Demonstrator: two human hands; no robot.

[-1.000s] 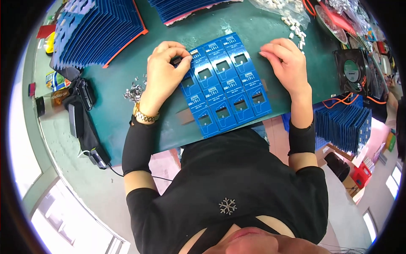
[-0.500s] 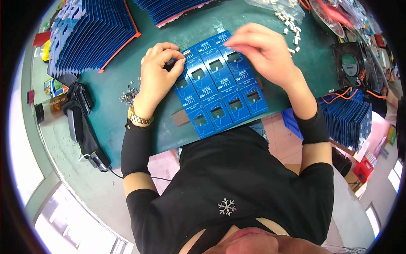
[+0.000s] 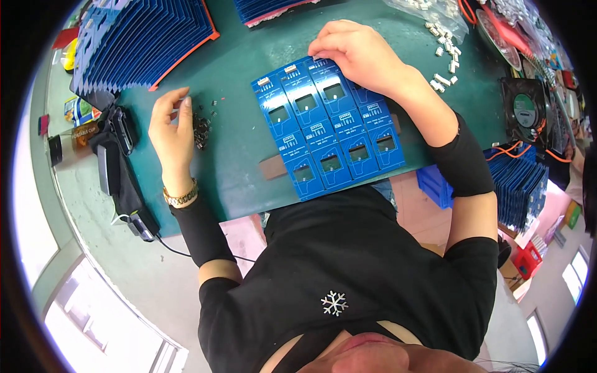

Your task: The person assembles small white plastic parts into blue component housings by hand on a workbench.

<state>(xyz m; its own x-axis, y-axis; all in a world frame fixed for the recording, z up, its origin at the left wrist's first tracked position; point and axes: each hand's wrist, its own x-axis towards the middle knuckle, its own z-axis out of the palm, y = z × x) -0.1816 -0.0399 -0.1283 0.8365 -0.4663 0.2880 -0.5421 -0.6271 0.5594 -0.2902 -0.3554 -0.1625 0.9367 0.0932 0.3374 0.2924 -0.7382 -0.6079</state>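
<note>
A blue circuit board panel (image 3: 339,119) with rows of rectangular cutouts lies in front of me on the green table. Small white connectors (image 3: 264,82) sit at the far edge of its two left columns. My right hand (image 3: 364,59) is over the far edge, its fingertips pinched on a small white connector (image 3: 316,58) at the third column; the fingers partly hide it. To the left, away from the panel, my left hand (image 3: 171,127) has its thumb and forefinger slightly apart, with nothing visible between them. Beside it is a pile of tiny metal parts (image 3: 202,128).
Stacked blue panels in an orange-edged holder (image 3: 214,34) stand far left; another stack (image 3: 267,9) is at the back. Loose white connectors (image 3: 443,79) lie by a clear plastic bag (image 3: 438,15). A black fan (image 3: 522,109) stands at right, with more panels (image 3: 516,186) below.
My left hand has left the panel and moved left to the metal parts. My right hand has shifted left and away from me to the far edge. More of the panel's left side shows.
</note>
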